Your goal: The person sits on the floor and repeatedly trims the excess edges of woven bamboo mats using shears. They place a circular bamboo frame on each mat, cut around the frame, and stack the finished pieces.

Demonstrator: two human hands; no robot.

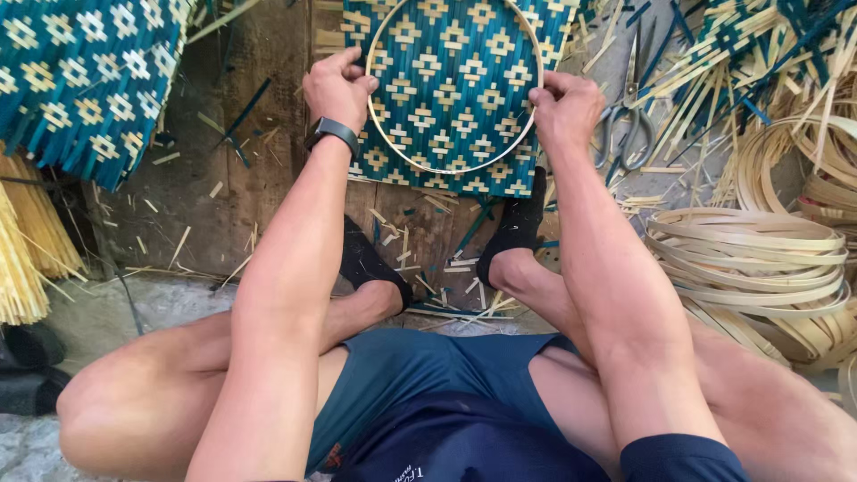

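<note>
Worn wooden boards (259,170) serve as our floor workspace, littered with bamboo offcuts. Item one: a square woven bamboo mat (451,85), teal with a cream diamond pattern, lying flat on the boards ahead of our black-socked feet. Item two: a pale bamboo hoop (420,166) laid on top of the mat, its ring well inside the mat's edges. Our left hand (337,85) is curled closed over the hoop's left rim, pressing it onto the weave; our right hand (564,105) is likewise closed, pinching the hoop's right rim. Item three: steel scissors (625,134), just right of the mat, untouched. Item four: coiled bamboo strips (759,259), stacked at right. Item five: a second woven mat (85,76), upper left, with yellow bamboo splints (22,245) beneath it. Handling note: we judge the hoop sits best with even downward pressure from both hands at opposite rims, kept centred on the diamond pattern, so the weave stays flat and the ring does not skew.
</note>
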